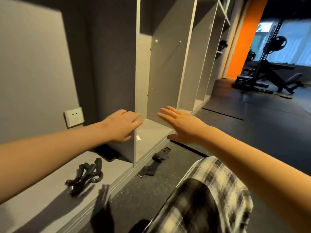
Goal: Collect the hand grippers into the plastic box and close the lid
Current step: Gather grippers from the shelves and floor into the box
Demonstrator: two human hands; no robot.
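Hand grippers [84,175], or what looks like them, a black tangle of handles and loops too blurred to call for certain, lie on the grey ledge [50,204] in the lower left of the frame, and no hand is on them. Both hands are up at centre frame, stretched toward the open grey locker bay [161,73]. The left hand [122,126] has its fingers straight out and holds nothing. The right hand [181,125], just across from it, has its fingers spread wide and is also empty. Under the left hand a flat black slab [107,153] lies on the ledge against the locker's side panel. On the dark floor [252,132], just off the ledge, lies a black strap [156,162]. A white wall socket [74,117] sits at left, plaid cloth [202,190] fills the lower right, and a weight bench [269,73] stands at upper right.
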